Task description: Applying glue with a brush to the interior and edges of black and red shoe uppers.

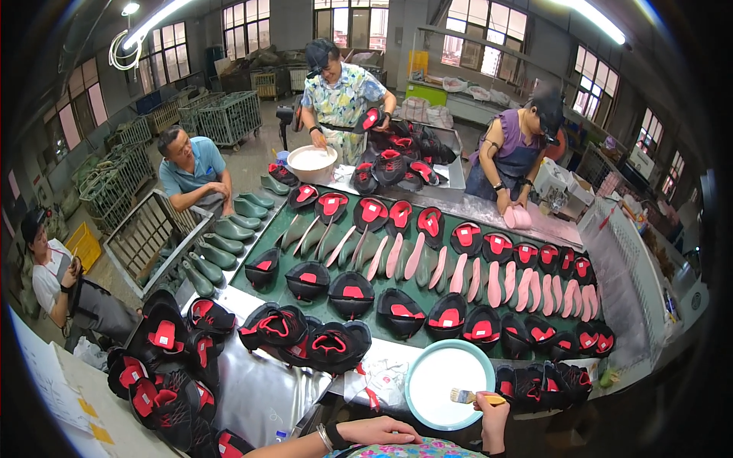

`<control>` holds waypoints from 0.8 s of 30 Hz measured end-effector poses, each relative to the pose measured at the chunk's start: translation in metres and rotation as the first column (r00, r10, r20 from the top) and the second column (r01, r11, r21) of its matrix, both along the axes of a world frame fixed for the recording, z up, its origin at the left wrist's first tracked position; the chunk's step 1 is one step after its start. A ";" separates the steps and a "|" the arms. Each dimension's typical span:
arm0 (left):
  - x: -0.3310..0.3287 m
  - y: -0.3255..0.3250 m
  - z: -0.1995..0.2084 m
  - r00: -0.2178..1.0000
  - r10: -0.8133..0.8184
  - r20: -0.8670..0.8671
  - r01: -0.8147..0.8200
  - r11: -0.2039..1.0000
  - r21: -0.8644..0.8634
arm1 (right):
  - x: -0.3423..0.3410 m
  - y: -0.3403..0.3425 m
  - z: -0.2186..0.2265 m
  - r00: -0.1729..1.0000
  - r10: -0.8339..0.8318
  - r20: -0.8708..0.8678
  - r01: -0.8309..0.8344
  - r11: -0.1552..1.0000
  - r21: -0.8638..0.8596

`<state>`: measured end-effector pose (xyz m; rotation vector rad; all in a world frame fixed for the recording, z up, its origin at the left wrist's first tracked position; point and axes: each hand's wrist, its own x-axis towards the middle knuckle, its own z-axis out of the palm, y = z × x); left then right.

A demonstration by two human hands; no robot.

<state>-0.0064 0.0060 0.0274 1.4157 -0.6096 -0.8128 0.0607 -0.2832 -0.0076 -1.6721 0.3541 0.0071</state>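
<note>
My right hand (pixel 493 420) grips the yellow handle of a paintbrush (pixel 463 395). Its pale bristles point left over a light blue basin (pixel 411 368) of white liquid (pixel 447 378); whether they touch the liquid I cannot tell. Fingers stretched and lying flat, my left hand (pixel 383 431) rests on the floral cloth (pixel 427 449) at my front, holding nothing. Beyond the basin, black shoe uppers with red linings (pixel 401 311) line a green work surface (pixel 336 314). Left of the basin are a crumpled white sheet (pixel 385 374) and more black-and-red uppers (pixel 330 343).
Pink insoles (pixel 456 273) and green shoe lasts (pixel 439 276) stand in a row mid-table. A pile of uppers (pixel 172 382) lies at left. Co-workers stand beyond the table; one reaches into a white basin (pixel 313 159), another handles pink pieces (pixel 518 217). A metal rack (pixel 145 237) stands far left.
</note>
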 end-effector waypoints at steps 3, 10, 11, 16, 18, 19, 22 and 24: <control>-0.002 -0.005 -0.014 0.999 0.014 0.047 -0.013 1.000 -0.005 | 0.002 0.000 -0.003 1.000 -0.002 0.005 0.002 1.000 -0.003; -0.001 -0.006 -0.008 1.000 0.016 0.018 -0.016 1.000 0.002 | 0.003 -0.001 -0.006 0.999 0.014 0.030 -0.013 1.000 -0.010; 0.000 -0.006 -0.004 1.000 0.016 0.000 -0.016 1.000 0.019 | 0.003 -0.001 -0.007 0.999 0.018 0.040 -0.018 1.000 -0.008; 0.000 -0.003 0.002 0.998 0.051 -0.043 -0.050 0.999 0.015 | 0.004 -0.006 -0.016 0.997 0.032 0.068 -0.033 0.999 0.011; 0.007 0.010 0.003 0.953 0.015 -0.301 -0.026 0.999 -0.033 | 0.006 -0.006 -0.014 0.997 0.033 0.074 -0.034 0.999 0.016; 0.016 0.025 -0.010 0.960 -0.010 -0.280 -0.009 0.998 -0.066 | 0.003 -0.004 -0.007 0.996 0.042 0.081 -0.043 0.999 0.016; 0.075 0.098 -0.003 0.936 0.239 -0.260 -0.210 0.968 0.136 | 0.005 0.000 0.013 0.997 0.005 0.081 -0.008 0.999 0.033; 0.113 0.155 0.030 0.737 0.630 -0.245 -0.628 0.772 0.098 | 0.010 -0.001 0.014 0.994 -0.011 0.108 0.007 0.999 0.043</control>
